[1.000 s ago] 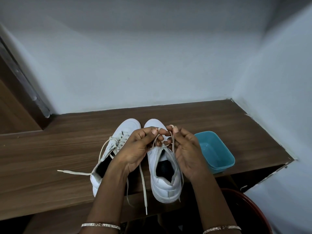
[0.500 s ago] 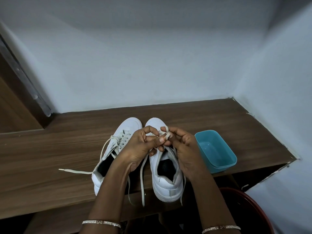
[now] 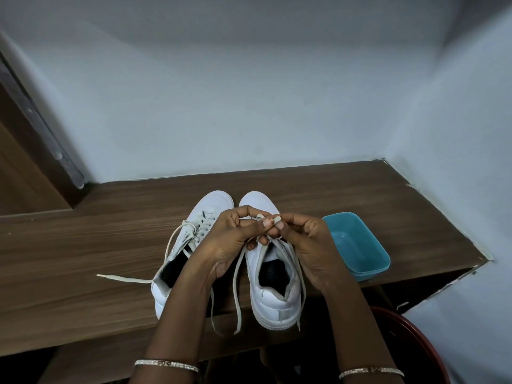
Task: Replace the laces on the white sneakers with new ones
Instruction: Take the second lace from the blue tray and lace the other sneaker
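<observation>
While the two white sneakers are being stood side by side on the wooden worktop (image 3: 83, 245), toes toward the wall, a loose lace end (image 3: 122, 278) is being shown lying flat on the wood to their left. The left sneaker (image 3: 214, 202) is being shown laced, with its lace bunched loosely over the tongue and its heel side partly being hidden by the left forearm. The left hand (image 3: 230, 239), with a thin bangle (image 3: 166, 364) on its wrist, is being held over the gap between the shoes. Its fingers (image 3: 243, 214) are curled narrow, and the lace (image 3: 237, 284) of the right sneaker (image 3: 277, 300) is being pinched by them above the eyelets. Strands of that lace are being let trail down either side of the shoe toward the worktop's front edge. The right hand (image 3: 310, 245), wearing a second bangle (image 3: 371, 371), is being held touching the left, and a folded bit of the same lace is being pinched between its thumb and forefinger. Near the right sneaker but apart from it, a blue tub (image 3: 360, 245) is being stood at the worktop's edge. A dark red rounded rim (image 3: 410, 333) is being shown below, at the lower right.
</observation>
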Available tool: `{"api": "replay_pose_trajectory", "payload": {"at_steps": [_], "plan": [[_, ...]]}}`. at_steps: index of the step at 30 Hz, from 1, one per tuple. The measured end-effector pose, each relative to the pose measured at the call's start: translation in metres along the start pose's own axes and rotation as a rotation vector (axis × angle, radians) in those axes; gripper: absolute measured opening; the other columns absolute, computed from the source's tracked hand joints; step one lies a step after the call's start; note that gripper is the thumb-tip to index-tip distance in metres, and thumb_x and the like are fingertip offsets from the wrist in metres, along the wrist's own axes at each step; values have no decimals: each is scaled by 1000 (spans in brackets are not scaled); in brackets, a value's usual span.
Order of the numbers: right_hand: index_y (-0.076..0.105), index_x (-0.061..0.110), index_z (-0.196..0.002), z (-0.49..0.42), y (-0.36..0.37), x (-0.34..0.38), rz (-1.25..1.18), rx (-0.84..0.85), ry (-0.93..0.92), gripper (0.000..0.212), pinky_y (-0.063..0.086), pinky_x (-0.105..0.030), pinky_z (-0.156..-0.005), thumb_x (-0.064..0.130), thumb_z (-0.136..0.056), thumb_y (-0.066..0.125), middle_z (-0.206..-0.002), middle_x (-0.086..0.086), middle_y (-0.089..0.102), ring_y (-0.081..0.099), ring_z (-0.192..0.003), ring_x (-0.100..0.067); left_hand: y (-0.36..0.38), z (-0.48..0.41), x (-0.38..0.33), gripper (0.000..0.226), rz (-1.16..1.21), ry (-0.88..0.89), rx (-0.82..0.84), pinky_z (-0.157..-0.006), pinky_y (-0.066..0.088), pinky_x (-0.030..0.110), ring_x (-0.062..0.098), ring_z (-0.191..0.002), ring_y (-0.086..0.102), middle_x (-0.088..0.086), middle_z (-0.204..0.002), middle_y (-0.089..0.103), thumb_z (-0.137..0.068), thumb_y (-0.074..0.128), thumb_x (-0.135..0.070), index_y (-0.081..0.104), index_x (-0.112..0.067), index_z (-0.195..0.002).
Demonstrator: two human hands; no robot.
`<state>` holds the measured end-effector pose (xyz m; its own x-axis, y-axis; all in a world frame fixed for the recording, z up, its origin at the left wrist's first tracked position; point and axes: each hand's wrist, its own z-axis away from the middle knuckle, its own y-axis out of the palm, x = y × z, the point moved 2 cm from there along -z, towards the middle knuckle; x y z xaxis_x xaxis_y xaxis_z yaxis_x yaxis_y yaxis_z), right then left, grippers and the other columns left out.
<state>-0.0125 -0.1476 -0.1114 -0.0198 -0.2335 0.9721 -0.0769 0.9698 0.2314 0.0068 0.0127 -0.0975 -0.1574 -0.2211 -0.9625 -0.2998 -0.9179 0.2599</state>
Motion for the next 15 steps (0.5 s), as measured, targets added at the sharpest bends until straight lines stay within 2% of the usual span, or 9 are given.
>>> {"api": "replay_pose_trajectory", "payload": {"at_steps": [5,7,10,13,15], "plan": [[73,0,-104,0,-3,4,-26,47,34,19,50,-54,-100,12,-90,70,-100,-28,71,68,-98,-43,1,-1,-2,16,-39,52,-68,-49,37,23,18,-54,59,14,-70,72,-82,74,-10,63,-1,-89],[73,1,-101,-1,2,4,-24,12,10,23,54,-51,-93,19,-88,74,-93,-23,73,69,-90,-38,1,-3,-1,13,-56,83,-83,-49,39,23,18,-53,60,13,-68,71,-84,73,-7,61,-2,-86],[71,1,-94,-2,11,4,38,-83,-26,16,58,-37,-77,17,-93,68,-77,-10,72,69,-75,-23,-2,-4,2,14,-77,131,-103,-52,43,25,18,-53,59,16,-67,66,-85,73,-9,60,-6,-80],[72,2,-95,-3,13,1,48,-156,-34,19,58,-35,-74,19,-97,63,-80,-13,72,67,-76,-24,-5,-3,5,14,-78,158,-82,-56,48,25,21,-59,64,20,-70,64,-85,72,-6,60,-5,-80],[71,0,-96,-3,14,0,26,-203,-31,18,58,-28,-67,16,-96,63,-78,-13,72,65,-72,-21,-6,-3,5,13,-128,178,-67,-62,53,28,28,-66,67,26,-77,68,-84,74,-5,60,-2,-83]]}}
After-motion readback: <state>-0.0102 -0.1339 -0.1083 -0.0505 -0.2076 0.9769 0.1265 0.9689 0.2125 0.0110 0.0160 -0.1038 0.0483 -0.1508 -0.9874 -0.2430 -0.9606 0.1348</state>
